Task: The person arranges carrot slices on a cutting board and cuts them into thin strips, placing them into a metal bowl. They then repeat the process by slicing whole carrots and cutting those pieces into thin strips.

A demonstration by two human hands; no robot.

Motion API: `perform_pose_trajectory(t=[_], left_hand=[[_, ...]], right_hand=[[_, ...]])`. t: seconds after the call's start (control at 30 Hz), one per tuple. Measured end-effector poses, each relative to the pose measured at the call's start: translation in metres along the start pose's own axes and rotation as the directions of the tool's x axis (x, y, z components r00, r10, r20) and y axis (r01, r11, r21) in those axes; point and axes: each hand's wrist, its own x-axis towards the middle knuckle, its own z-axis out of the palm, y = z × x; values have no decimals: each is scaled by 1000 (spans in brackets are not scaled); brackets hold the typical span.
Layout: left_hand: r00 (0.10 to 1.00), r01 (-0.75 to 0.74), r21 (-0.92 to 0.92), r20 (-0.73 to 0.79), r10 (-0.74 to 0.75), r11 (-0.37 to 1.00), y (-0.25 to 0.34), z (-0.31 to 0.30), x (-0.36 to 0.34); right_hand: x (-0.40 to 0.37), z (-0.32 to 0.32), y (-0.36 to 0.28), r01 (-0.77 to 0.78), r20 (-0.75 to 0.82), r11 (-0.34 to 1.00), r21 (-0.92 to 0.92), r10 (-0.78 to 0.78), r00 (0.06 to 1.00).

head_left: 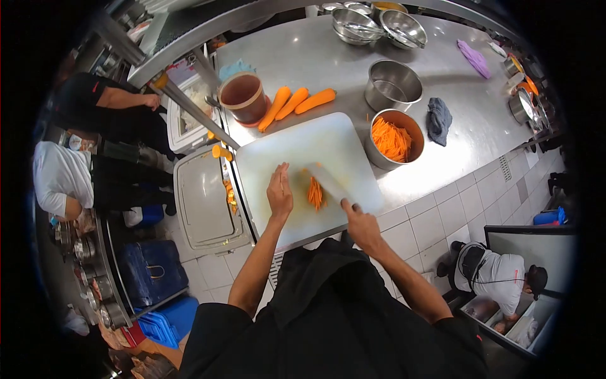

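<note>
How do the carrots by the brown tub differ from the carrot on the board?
The three carrots by the tub are whole; the cut carrot on the board is in strips. The three carrots lie untouched on the counter; the cut carrot sits beside the knife. Both are orange.

Commercial kitchen: stainless counter point(315, 57), steel prep bowls point(353, 25), tiled floor point(442, 221), uniformed staff point(63, 177) nearby.

steel pot of carrot shreds point(392, 140) sitting on counter point(315, 57) | second steel pot point(392, 85) standing just behind it | gray cloth point(439, 120) lying just right of it | three whole carrots point(295, 103) lying left of it | brown tub point(243, 98) sitting farther left
</note>
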Motion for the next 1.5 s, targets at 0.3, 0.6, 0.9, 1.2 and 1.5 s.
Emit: perform_pose_trajectory(t=[0.3, 0.6, 0.9, 1.2, 1.5], left_hand=[[992, 21, -112, 130, -7, 994, 3, 15, 28], [862, -222, 428, 505, -29, 876, 41, 7, 49], [792, -427, 289, 577, 200, 857, -16, 12, 22], [996, 19, -60, 87, -14, 998, 17, 16, -40], [996, -60, 211, 84, 43, 976, 39, 48, -54]], right_hand=[[-28, -49, 3, -18, -74, 999, 40, 21, 997], [-39, -64, 17, 172, -174, 978, -114, -190, 966], [-49, -43, 39, -160, -53, 820, 549, 226, 973], [-44, 18, 57, -345, 111, 652, 675, 373, 921], [-16, 57, -11, -310, 237, 749, 586, 207, 949]])
